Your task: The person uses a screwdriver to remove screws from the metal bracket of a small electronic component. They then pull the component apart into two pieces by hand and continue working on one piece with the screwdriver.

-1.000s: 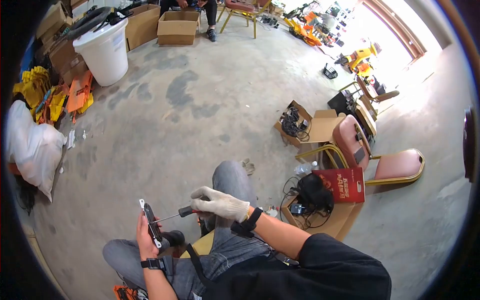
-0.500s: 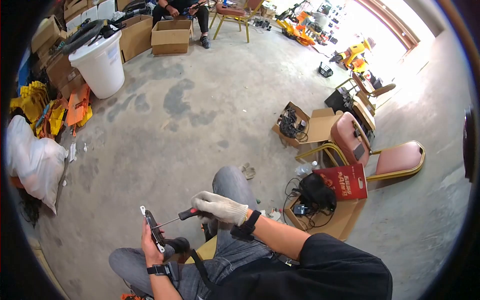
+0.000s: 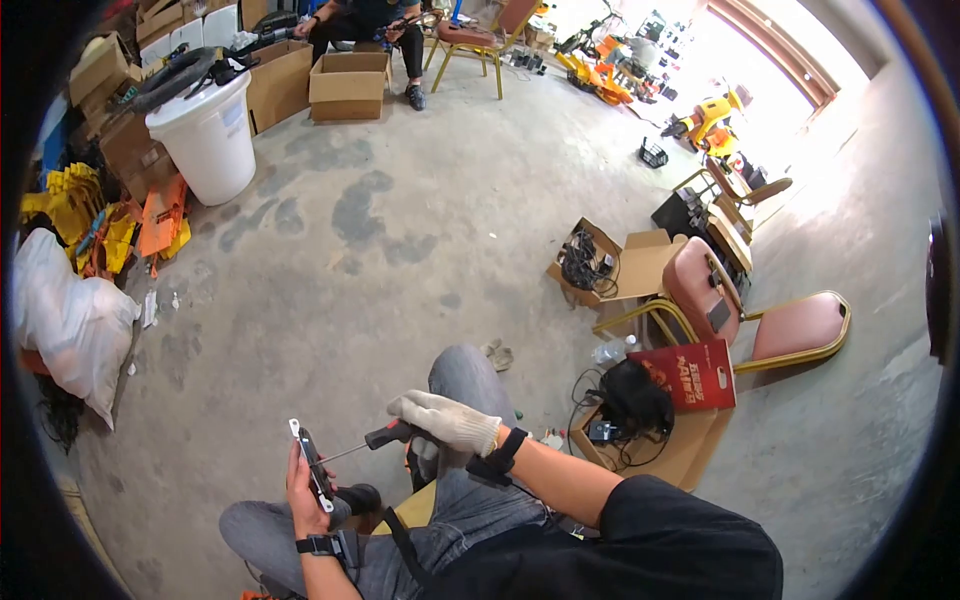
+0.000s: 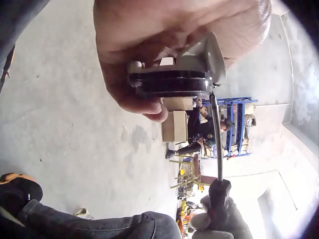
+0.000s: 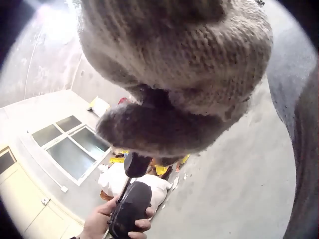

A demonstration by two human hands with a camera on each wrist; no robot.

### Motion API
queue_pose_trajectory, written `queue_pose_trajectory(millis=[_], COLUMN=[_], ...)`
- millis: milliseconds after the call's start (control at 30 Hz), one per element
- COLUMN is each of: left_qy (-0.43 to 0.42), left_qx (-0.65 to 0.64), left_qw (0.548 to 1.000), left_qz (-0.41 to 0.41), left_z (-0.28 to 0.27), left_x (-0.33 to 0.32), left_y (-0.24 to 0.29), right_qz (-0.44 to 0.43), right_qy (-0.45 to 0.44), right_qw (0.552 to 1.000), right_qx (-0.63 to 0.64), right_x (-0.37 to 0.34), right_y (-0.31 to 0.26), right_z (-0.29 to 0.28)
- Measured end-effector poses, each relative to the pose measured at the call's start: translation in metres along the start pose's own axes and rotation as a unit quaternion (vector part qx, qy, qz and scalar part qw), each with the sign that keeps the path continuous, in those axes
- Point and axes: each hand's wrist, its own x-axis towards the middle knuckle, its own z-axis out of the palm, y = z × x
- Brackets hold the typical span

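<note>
My bare left hand (image 3: 302, 497) holds a black, oblong part (image 3: 318, 472) with a pale metal tab at each end; its exact kind does not show. In the left wrist view the fingers curl round the part's rounded black body (image 4: 174, 83). My right hand (image 3: 455, 421), in a whitish knitted glove, grips a screwdriver (image 3: 388, 433) by its black and red handle. Its thin metal shaft (image 4: 218, 139) reaches across to the part, with the tip right at a small screw-like spot on the edge. The glove hides most of the handle in the right wrist view.
Close on my right stands an open carton (image 3: 690, 455) with black cables and a red box (image 3: 690, 374). Pink chairs (image 3: 800, 335) and another cable carton (image 3: 640, 265) lie beyond. A white bag (image 3: 75, 320) and white bin (image 3: 208, 145) are leftward. A person (image 3: 365, 35) sits at the back.
The head view has tilted slightly, so the room sits lower in it. Both hands keep their holds, and the screwdriver stays against the part with little visible movement.
</note>
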Motion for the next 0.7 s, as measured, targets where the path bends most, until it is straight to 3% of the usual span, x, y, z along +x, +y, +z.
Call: queue_pose_trajectory(millis=[167,233,333,400,467,533,600,633,700], left_qy=[-0.001,0.015,0.009,0.006,-0.008,-0.022,-0.039,-0.037,-0.032], left_qx=[-0.001,-0.013,-0.027,-0.034,-0.041,-0.004,-0.006,0.000,0.001], left_qw=[1.000,1.000,0.999,0.998,0.998,0.999,0.999,0.999,0.999], left_qz=[0.003,0.002,-0.042,-0.054,-0.037,-0.034,-0.011,-0.012,-0.017], left_z=[0.002,0.003,0.000,-0.004,0.000,0.003,0.006,0.007,0.006], left_x=[-0.001,-0.003,0.001,0.004,0.003,0.002,0.002,0.003,0.001], left_y=[0.002,0.000,0.001,-0.002,0.000,0.003,0.008,0.010,0.010], right_qz=[-0.052,-0.097,-0.128,-0.219,0.010,-0.018,-0.097,-0.089,-0.126], right_qy=[0.009,-0.010,0.022,-0.020,-0.004,0.046,0.026,0.017,0.084], right_qw=[0.997,0.995,0.989,0.947,0.999,0.999,0.993,0.994,0.986], right_qx=[-0.055,0.032,-0.067,-0.235,-0.032,0.019,0.059,0.059,0.065], right_x=[0.013,0.011,0.009,0.020,0.008,0.010,0.020,0.022,0.020], right_y=[0.016,0.018,0.020,0.030,0.005,0.006,0.023,0.023,0.021], right_z=[-0.005,-0.001,-0.003,-0.012,-0.005,0.002,-0.001,0.005,0.013])
